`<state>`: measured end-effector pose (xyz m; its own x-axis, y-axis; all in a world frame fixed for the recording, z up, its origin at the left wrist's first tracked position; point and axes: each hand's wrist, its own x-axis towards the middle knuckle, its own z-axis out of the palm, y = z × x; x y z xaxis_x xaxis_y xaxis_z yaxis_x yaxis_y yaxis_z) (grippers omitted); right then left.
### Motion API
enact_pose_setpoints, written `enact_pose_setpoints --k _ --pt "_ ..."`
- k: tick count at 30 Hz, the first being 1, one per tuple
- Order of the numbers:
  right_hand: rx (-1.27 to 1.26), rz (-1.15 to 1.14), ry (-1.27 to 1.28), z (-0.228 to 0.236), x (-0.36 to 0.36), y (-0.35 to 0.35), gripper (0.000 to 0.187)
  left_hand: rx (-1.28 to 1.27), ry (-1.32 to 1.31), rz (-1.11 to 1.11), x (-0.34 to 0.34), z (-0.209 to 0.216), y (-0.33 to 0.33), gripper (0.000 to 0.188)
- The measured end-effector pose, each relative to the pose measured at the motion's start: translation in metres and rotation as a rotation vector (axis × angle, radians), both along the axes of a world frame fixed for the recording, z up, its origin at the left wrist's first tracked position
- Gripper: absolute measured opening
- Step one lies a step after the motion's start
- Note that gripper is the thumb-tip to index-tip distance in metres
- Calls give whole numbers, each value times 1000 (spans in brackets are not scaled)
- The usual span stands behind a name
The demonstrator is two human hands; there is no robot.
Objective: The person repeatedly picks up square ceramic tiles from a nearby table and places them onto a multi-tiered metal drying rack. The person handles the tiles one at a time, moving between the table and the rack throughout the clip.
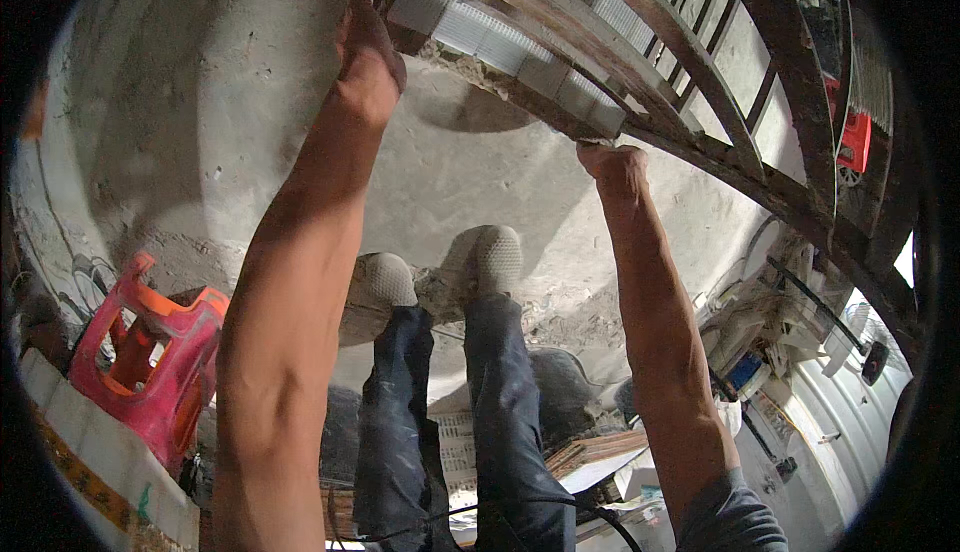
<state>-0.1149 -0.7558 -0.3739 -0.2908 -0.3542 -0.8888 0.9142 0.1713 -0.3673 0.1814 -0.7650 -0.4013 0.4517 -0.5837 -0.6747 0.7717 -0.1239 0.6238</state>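
Both my arms reach forward to a narrow, dusty wooden board (pixel 545 110) at the top of the view. A row of pale grey blocks (pixel 490 37) with ribbed faces lies along it. My left hand (pixel 368 47) grips the board's left end, its fingertips partly hidden. At the right end, my right hand (pixel 612 160) is closed around the underside, with most of its fingers out of sight. The board slants down to the right and lies against a rack (pixel 690 102) of dark bars.
A red and orange plastic stool (pixel 150 352) is at lower left. My shoes (pixel 490 257) stand on the dusty concrete floor (pixel 270 82). Flat brown sheets (pixel 600 452) are stacked by my legs. Rods and cables (pixel 815 297) clutter the right side, near a red object (pixel 855 142).
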Motion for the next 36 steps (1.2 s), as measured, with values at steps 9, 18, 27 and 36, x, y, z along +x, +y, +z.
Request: enact_pose_setpoints --k 9,18,27,36 --pt "-237 1085 636 -29 -31 -10 54 -265 58 -15 21 -20 -1 30" --pt "-171 1748 1111 -41 -41 -21 58 -329 140 47 1 -8 -32 25" --pt "-191 243 -44 -33 -18 -26 45 -274 3 39 11 -34 -32 26" --pt "136 1549 1295 8 -1 124 19 4 -7 -40 -1 76 97 48"
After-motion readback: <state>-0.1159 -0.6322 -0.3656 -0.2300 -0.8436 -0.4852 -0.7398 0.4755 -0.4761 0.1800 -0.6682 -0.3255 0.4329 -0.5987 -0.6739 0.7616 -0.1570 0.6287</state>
